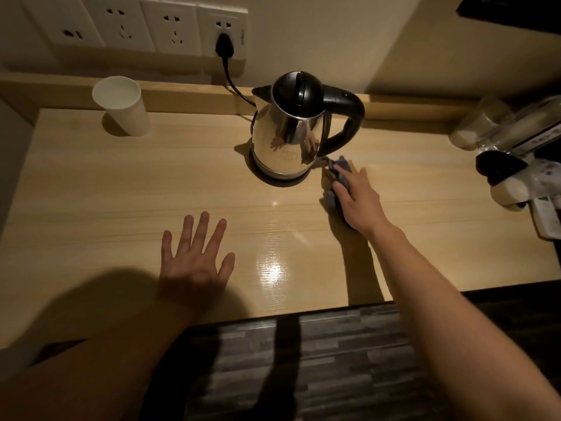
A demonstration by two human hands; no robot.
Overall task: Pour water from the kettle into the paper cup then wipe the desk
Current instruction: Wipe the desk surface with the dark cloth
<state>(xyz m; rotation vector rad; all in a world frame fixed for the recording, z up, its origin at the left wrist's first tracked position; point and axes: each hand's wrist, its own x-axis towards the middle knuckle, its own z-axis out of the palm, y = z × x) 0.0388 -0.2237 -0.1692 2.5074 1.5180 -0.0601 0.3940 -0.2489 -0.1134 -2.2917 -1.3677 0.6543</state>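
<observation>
A steel kettle [288, 138] with a black lid and handle stands upright on its base at the back middle of the wooden desk [121, 192]. A white paper cup [123, 106] stands upright at the back left, well apart from the kettle. My right hand [359, 199] presses a crumpled blue-grey cloth [338, 174] flat onto the desk just right of the kettle's base; much of the cloth is hidden under my palm. My left hand [195, 256] rests on or just over the desk near the front, fingers spread, holding nothing.
A black plug [224, 45] and cord run from the wall sockets [121, 22] to the kettle. Clear bottles lying on their sides [485, 123] and white and black items [516, 180] crowd the right end. The desk's front edge drops to a dark floor [303, 369].
</observation>
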